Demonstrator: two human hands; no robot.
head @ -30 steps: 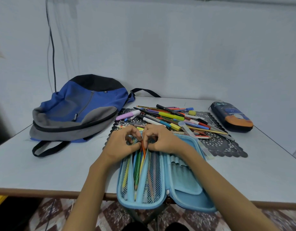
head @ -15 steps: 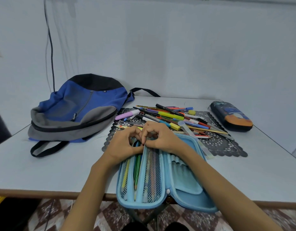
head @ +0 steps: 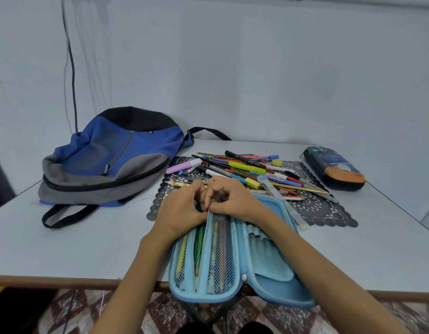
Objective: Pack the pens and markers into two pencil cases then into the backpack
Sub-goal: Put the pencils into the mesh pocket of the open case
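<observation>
- Head view: the blue pencil case [head: 269,263] lies open at the near edge of the counter [head: 76,242], partly overhanging it. My right grip [head: 232,201] is narrow, pinching the top of the mesh divider [head: 220,249]. My left grip [head: 182,210] is curled at the same spot, and I cannot tell what it holds.
- The divider looks soft and floppy, so I'd take it by its bound edge. Pens are light, stiff and prone to roll, best held mid-barrel.
- Counted: two cases, the dark pencil case [head: 334,168] closed at far right, and one backpack [head: 107,160]. The pile of pens and markers [head: 245,167] is well over a dozen, too overlapped to count.
</observation>
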